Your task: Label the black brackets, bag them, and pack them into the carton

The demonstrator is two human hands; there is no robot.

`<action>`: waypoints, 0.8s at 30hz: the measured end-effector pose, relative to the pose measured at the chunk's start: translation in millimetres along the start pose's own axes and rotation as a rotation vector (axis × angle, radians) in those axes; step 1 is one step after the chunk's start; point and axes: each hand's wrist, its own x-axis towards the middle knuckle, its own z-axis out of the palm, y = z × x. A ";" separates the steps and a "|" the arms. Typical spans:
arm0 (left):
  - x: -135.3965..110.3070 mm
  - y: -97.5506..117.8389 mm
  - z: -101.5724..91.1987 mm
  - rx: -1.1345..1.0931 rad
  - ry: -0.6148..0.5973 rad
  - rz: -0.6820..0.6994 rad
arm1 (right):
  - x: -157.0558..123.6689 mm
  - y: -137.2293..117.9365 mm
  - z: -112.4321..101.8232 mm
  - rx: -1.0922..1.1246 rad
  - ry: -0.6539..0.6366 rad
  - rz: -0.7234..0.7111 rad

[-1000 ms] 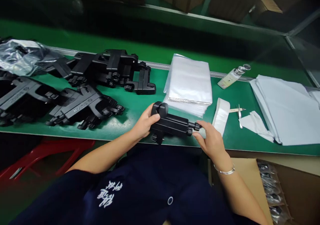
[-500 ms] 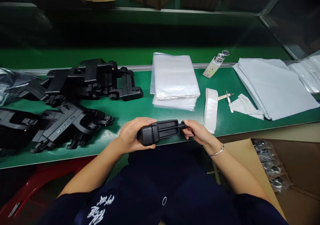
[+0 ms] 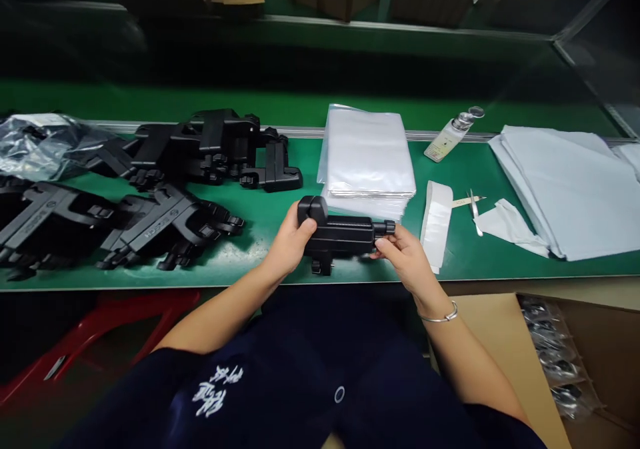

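A black plastic clamp-like holder (image 3: 345,236) is held level between my two hands, just above the table's front edge. My left hand (image 3: 293,239) is closed around its rounded left end, the thumb lying on top. At the other end, the fingers of my right hand (image 3: 403,252) pinch the small knob (image 3: 385,228) and the part beside it. Behind the holder lies a stack of clear plastic bags (image 3: 370,156). To my left are several similar black and grey holders (image 3: 160,226), one marked with lettering.
A strip of white labels (image 3: 437,226), tweezers (image 3: 475,212), a crumpled white cloth (image 3: 510,226) and a pump bottle (image 3: 453,136) lie to the right. Beyond are white sheets (image 3: 575,189). An open carton (image 3: 500,342) with bagged parts stands below the edge, a red stool (image 3: 110,329) at lower left.
The holder has been turned over, so its slotted side no longer faces me and a foot with a knob shows below. Both hands have moved up over the table; the view has shifted.
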 end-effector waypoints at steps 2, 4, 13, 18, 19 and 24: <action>1.9 1.4 4.5 -0.076 -0.011 -0.097 | -0.3 2.0 -0.2 0.033 0.013 0.005; 2.0 1.1 6.8 -0.139 -0.026 -0.147 | -1.3 4.5 -2.5 0.009 0.028 -0.034; -2.7 13.6 7.6 0.064 -0.095 0.092 | 3.3 14.9 -8.7 -0.325 0.218 -0.105; -1.4 9.9 6.2 0.069 -0.022 0.069 | 10.0 21.4 -6.9 -0.175 0.141 -0.134; -3.3 9.5 5.6 0.090 -0.038 0.123 | 11.7 24.0 -6.6 -0.209 0.175 -0.127; -3.5 12.8 3.9 0.004 0.014 0.198 | 14.8 31.6 -1.4 -0.243 0.215 -0.105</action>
